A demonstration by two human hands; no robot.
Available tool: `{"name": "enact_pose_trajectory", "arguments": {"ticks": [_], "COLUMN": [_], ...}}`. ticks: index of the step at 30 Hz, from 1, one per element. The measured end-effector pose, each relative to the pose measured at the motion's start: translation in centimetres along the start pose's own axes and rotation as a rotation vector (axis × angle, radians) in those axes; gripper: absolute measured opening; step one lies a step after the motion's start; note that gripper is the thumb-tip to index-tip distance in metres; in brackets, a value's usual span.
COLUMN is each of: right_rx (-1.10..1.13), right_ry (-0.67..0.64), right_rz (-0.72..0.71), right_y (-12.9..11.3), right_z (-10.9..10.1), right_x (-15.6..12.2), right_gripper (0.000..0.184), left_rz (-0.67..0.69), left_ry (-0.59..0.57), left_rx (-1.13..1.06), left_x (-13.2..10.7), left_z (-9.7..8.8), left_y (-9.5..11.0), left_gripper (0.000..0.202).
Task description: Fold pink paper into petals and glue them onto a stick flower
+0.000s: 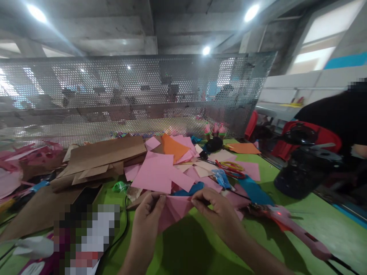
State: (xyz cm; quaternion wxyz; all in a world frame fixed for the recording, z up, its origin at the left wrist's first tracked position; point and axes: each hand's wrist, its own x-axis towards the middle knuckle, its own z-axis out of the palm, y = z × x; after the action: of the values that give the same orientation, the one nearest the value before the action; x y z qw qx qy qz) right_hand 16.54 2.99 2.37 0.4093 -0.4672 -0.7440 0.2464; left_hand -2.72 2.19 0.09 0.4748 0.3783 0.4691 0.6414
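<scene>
Both my hands hold one folded pink paper piece (177, 208) just above the green table (315, 221). My left hand (147, 217) pinches its left edge with closed fingers. My right hand (215, 208) pinches its upper right edge, fingers curled. A heap of pink sheets (156, 173) and an orange sheet (172, 147) lies right behind the hands.
Brown cardboard pieces (100, 154) lie at the left. Scissors with red and yellow handles (232, 168) rest on the paper heap. A pink glue gun (289, 225) lies to the right, a dark round container (304, 172) beyond it. A perforated metal screen (129, 95) closes the table's far side. Another person in black (338, 114) is at the right.
</scene>
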Motion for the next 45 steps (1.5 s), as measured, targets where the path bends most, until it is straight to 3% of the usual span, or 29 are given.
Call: {"name": "enact_pose_trajectory", "arguments": {"ticks": [4,7,9,12,15,19,25,32,38,43,45], "right_rx": [-0.145,-0.181,-0.126,-0.017,0.08,0.192,0.231,0.16,0.225,0.183,0.181], "right_ry": [0.022,0.042,-0.002,-0.099,-0.112,-0.103,-0.107,-0.114,-0.076,-0.097,-0.09], "right_rz": [-0.063,-0.138,-0.151,-0.057,0.064,0.153,0.168,0.093,0.181,0.105,0.136], "right_y": [-0.6,-1.2,-1.5,-1.4,-1.0,-0.6,-0.3,-0.8,-0.1,-0.7,-0.7], "right_z": [-0.1,-0.1,0.0,0.5,0.9,1.0,0.8,1.2,1.3,1.2,1.3], "right_x": [0.0,-0.2,-0.4,-0.5,-0.3,-0.1,-0.1,-0.2,-0.2,-0.2,-0.1], "right_gripper": [0.014,0.006,0.016,0.027,0.022,0.022,0.027,0.02,0.02,0.024,0.026], "left_rz": [-0.006,0.088,0.142,0.162,0.164,0.09,-0.071,0.031,-0.046,-0.028,-0.039], "left_ry": [-0.042,-0.057,-0.074,-0.113,-0.146,-0.198,-0.394,-0.351,-0.415,-0.413,-0.418], "left_rx": [0.037,0.138,0.188,0.23,0.243,0.161,0.086,0.301,0.318,0.381,0.35], "left_x": [0.0,0.0,-0.2,-0.5,-0.6,-0.2,0.0,-0.5,-0.3,-0.4,-0.3], "left_z": [0.0,-0.1,-0.1,0.1,0.2,0.2,0.0,0.2,0.2,0.0,-0.1], "left_y": [0.2,0.2,0.3,0.3,0.3,-0.1,0.0,0.4,0.0,-0.4,-0.3], "left_gripper": [0.028,0.022,0.021,0.019,0.019,0.022,0.023,0.014,0.014,0.01,0.01]}}
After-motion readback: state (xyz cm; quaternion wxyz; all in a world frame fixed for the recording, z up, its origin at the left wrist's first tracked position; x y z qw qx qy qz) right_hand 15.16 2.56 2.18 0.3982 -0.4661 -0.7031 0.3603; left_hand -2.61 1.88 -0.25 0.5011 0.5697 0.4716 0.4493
